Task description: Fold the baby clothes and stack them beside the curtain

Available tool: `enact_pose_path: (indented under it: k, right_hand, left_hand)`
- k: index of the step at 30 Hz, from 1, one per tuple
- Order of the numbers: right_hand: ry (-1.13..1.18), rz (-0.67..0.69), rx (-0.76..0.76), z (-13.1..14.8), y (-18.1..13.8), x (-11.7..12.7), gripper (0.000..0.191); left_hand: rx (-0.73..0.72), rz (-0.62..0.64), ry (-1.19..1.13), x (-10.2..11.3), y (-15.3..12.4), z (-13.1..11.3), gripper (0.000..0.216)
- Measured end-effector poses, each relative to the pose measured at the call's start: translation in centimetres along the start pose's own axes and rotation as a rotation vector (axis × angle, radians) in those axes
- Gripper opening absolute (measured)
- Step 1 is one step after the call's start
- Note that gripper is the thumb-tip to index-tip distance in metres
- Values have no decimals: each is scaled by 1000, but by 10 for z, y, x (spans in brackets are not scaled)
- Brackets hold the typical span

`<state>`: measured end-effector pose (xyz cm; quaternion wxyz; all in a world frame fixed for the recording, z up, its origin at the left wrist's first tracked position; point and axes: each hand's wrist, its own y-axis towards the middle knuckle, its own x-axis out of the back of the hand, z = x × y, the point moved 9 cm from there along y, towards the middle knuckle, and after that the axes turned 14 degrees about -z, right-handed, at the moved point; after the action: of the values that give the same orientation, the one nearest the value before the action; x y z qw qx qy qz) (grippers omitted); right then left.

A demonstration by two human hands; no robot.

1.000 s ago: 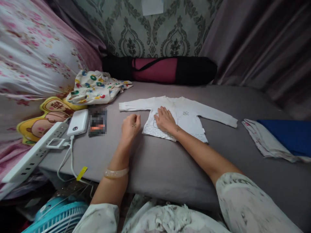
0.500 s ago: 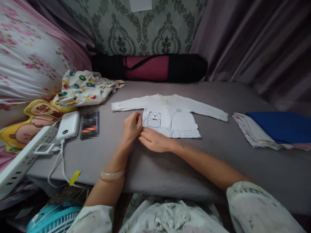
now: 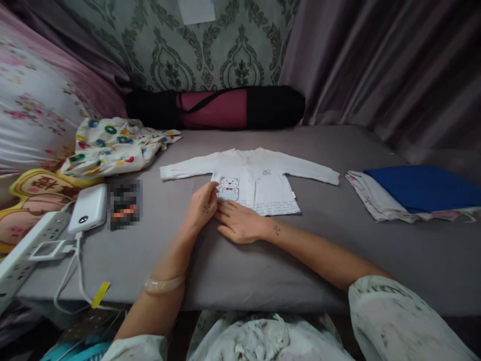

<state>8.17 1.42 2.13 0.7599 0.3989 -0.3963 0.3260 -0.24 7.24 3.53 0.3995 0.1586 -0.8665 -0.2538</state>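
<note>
A white baby cardigan (image 3: 272, 183) lies spread flat, both sleeves stretched outward, with a bear print low on one side and small lettering along the hem. At its lower left corner, my left hand (image 3: 203, 206) is closed with the fingers pinched on the side edge; the fingertips are partly hidden. My right hand (image 3: 240, 223) lies palm down with its fingers stretched over the hem below the bear, right beside my left hand.
Folded cloths with a blue one (image 3: 424, 188) on top lie at right. Left are a patterned garment (image 3: 112, 145), a white power bank (image 3: 88, 208), a blurred dark item (image 3: 125, 205) and a power strip (image 3: 28, 245). A black-and-maroon long bag (image 3: 212, 108) lies along the wall.
My right hand has flattened, its fingers spreading over the hem. My left hand stays at the cardigan's lower left corner. The whole view has shifted slightly.
</note>
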Motion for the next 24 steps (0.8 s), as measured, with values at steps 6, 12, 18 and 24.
enact_pose_path:
  k: [6,12,18,24]
  right_hand:
    - [354,-171,-134,-17,-6,42,37]
    - [-217,-394,-564,-162,-39,93,45]
    - [-337,-87,-530,-162,-64,59,64]
    - [-281,-8,-403,-107,-82,49,65]
  left_hand:
    - [-62,10,-6,-3,-1,-6,24]
    - [-278,194,-33,-23,-15,-25,35]
    - [-331,319,61,-44,-29,-14,47]
    - [-334,306,77,-46,-29,-10,48]
